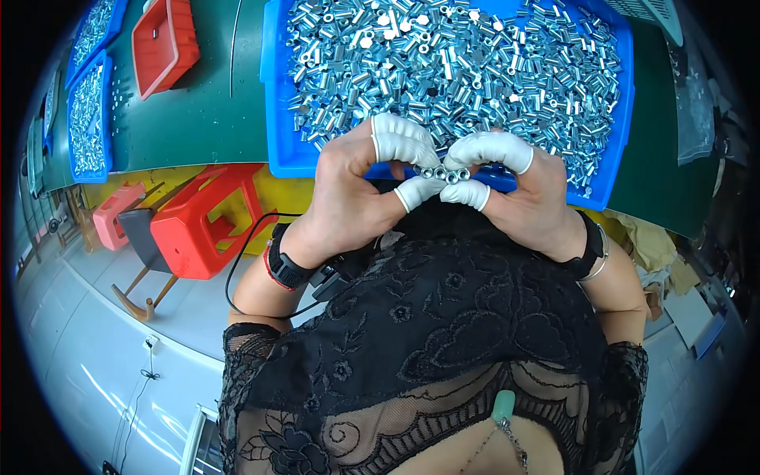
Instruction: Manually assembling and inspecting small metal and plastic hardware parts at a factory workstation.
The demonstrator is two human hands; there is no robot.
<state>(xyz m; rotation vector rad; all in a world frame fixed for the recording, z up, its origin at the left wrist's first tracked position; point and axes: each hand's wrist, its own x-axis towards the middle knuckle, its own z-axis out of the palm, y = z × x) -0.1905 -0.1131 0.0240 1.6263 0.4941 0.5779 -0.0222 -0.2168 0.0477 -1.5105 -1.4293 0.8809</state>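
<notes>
You are pinching a short row of small silver metal sleeves point(443, 172) between both hands, just over the near edge of the big blue bin point(279, 119) heaped with the same shiny parts. Your left hand point(356, 186) and right hand point(522, 190) are coming together thumb to forefinger, white finger cots point(404, 141) clamping the row from either end. Judging by the grip, you are doing best by keeping the sleeves lined up end to end, pressing evenly so none pops out, and staying above the bin so a dropped piece falls back in. The bin is sitting on the green counter point(214, 111); a red tray point(165, 41) is lying to the far left, and a red stool point(210, 218) is standing on the floor at left.
</notes>
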